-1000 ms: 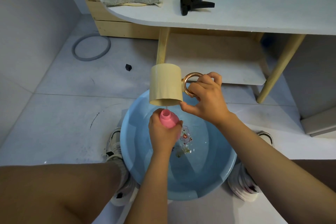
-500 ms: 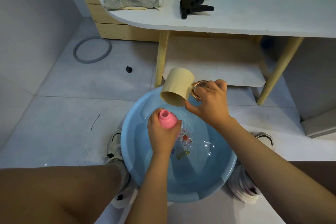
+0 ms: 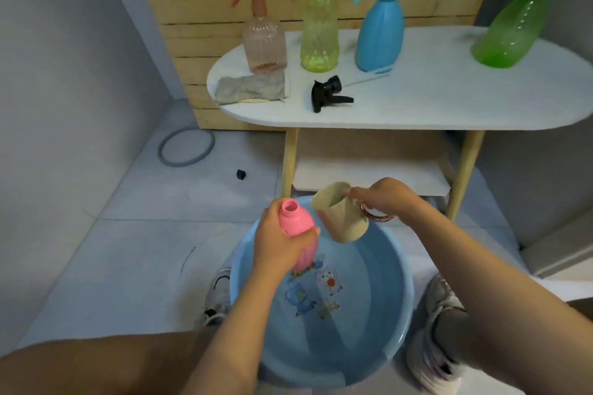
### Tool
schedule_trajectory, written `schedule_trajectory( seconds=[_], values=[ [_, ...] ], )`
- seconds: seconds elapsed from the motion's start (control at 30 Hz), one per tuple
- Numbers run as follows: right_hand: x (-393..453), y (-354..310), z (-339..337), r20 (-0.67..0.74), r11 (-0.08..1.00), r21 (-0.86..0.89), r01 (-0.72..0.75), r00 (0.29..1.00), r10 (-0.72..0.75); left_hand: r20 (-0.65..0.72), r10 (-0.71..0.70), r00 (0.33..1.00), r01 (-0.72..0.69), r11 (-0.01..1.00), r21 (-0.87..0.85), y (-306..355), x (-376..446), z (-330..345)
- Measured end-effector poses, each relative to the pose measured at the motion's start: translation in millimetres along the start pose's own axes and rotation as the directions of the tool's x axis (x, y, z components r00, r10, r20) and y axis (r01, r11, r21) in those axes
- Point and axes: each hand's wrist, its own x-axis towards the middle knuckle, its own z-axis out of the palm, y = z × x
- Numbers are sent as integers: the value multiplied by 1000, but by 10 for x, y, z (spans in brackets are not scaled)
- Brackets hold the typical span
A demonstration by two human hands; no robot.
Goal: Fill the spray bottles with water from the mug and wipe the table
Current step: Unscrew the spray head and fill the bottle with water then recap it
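Note:
My left hand (image 3: 282, 244) grips an uncapped pink spray bottle (image 3: 296, 224) above the blue basin (image 3: 394, 269) of water on the floor. My right hand (image 3: 385, 199) holds the beige mug (image 3: 341, 218) by its copper ring handle, mouth turned up and tilted away, just right of the bottle. On the white oval table (image 3: 449, 96) lie a black spray head (image 3: 330, 94) and a grey cloth (image 3: 250, 86). Behind them stand a clear pinkish bottle (image 3: 264, 45), a yellow-green bottle (image 3: 319, 38), a blue bottle (image 3: 380, 32) and a green bottle (image 3: 510, 29).
The table has wooden legs (image 3: 288, 160) and a lower shelf (image 3: 369, 173) right behind the basin. A grey ring (image 3: 186, 147) and a small black piece (image 3: 241, 174) lie on the tiled floor at left. My shoes (image 3: 439, 305) flank the basin; a wall closes the left side.
The mug has swung from upside down over the pink bottle's neck to mouth up beside it. My view has lifted, bringing the tabletop bottles into sight.

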Motion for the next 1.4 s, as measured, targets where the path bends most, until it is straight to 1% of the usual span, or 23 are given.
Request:
schedule_trajectory(
  seconds=[0.07,0.17,0.27,0.43,0.53,0.6,0.7,0.87,1.03,1.13,1.2,1.3,1.4],
  values=[
    [-90,-98,-201,-1,999,28,26,1000,-26,42,36,998,-37,999,22,251,36,-118],
    [-277,-218,-538,-28,983,167,78,997,-74,100,108,989,-114,992,55,670,58,-280],
    [-460,-369,-925,-52,943,297,151,989,-142,119,165,979,-172,984,52,1115,110,-409],
    [-582,-529,-1440,-160,902,390,186,978,-132,162,262,951,-272,961,46,1717,218,-470],
    [-538,-528,-1662,-225,854,487,186,971,-83,184,290,939,-310,947,89,1968,324,-438],
    [-478,-486,-1747,-285,862,478,172,958,-33,188,299,935,-318,945,81,2071,406,-374],
    [-344,-400,-1823,-356,860,484,159,934,27,192,300,934,-309,951,17,2205,574,-213],
    [-37,-215,-1861,-410,887,455,73,902,136,209,292,933,-289,956,-46,2384,905,211],
    [183,-108,-1880,-450,921,383,69,885,121,220,300,928,-301,953,-31,2441,1176,601],
    [283,-76,-1872,-406,936,349,38,907,114,230,302,925,-310,951,-1,2447,1280,792],
    [316,-79,-1841,-398,956,293,11,911,111,213,320,923,-327,945,-4,2431,1324,865],
    [381,-44,-1812,-435,975,222,-19,893,116,194,334,922,-338,941,-12,2430,1396,939],
    [393,-34,-1797,-479,976,215,-24,868,127,203,334,920,-336,942,-29,2419,1423,940]
  ],
)
